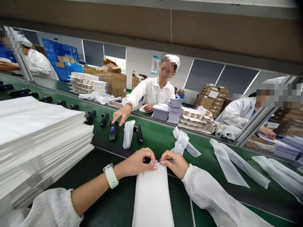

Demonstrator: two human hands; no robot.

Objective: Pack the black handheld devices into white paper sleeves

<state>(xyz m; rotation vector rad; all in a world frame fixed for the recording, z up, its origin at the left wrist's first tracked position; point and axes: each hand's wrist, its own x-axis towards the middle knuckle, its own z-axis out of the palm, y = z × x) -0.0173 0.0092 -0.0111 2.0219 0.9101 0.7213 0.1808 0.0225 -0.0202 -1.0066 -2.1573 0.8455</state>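
Note:
A stack of narrow white sleeves (153, 198) lies lengthwise in front of me on the dark green surface. My left hand (139, 162) pinches the far end of the top sleeve at its left corner, thumb lying over the edge. At the right corner of that same end, my right hand (175, 162) has thumb and fingertips closed on the sleeve's edge. Just beyond my hands, a black device (139, 134) lies on the green belt beside a wrapped white one (128, 134).
Tall white sheet stacks (40, 132) stand at the left. Across the belt (151, 129), a person's hand reaches to a black device (113, 130). Loose white sleeves (229, 164) lie at the right; a slanted metal post (258, 121) rises beyond. An overhead shelf (151, 28) spans the top.

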